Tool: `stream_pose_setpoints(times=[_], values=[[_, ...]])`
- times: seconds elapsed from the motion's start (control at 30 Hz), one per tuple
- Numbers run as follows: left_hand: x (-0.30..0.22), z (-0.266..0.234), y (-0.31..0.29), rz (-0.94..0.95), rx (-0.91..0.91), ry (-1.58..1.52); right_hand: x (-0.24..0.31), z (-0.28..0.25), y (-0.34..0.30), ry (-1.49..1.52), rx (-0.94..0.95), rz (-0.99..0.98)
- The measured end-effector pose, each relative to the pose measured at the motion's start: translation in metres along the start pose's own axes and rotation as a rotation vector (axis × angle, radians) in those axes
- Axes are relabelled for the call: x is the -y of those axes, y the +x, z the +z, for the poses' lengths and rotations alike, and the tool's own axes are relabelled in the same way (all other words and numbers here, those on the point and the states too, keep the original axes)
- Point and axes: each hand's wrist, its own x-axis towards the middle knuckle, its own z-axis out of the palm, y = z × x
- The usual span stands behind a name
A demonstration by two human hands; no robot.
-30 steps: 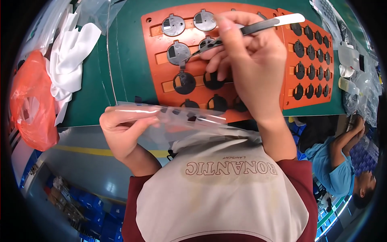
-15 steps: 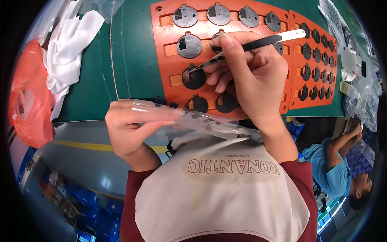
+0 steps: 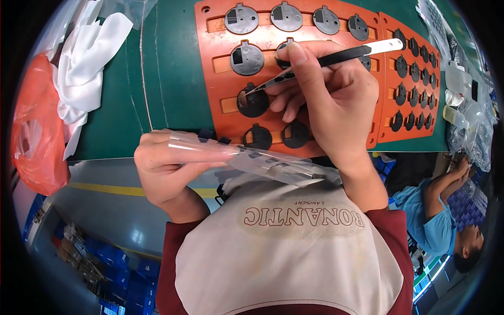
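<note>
My right hand grips black tweezers with a white end, their tips touching a black round part seated in the orange tray. My left hand pinches a clear plastic strip carrying small dark pieces, held at the table's near edge below the tray. The tray's upper pockets hold grey round parts; the lower ones hold black discs.
A second orange tray with several black discs lies to the right. White cloth and an orange plastic bag sit at the left on the green mat. Clear bags lie far right. Another person sits at lower right.
My right hand has moved the tweezers down the tray, from an upper grey part to a black disc in a lower row. The left hand keeps holding the strip.
</note>
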Motion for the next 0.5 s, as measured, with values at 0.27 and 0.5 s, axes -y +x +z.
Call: stream_pose_setpoints(times=[0.27,0.5], values=[[0.0018,0.0004,0.0035,0.004,-0.015,0.053,0.0001,-0.0003,0.0041,0.019,-0.032,0.055],[0.0068,-0.0025,0.0053,0.011,0.005,0.043,-0.0052,-0.0047,0.0044,-0.006,0.020,-0.049]])
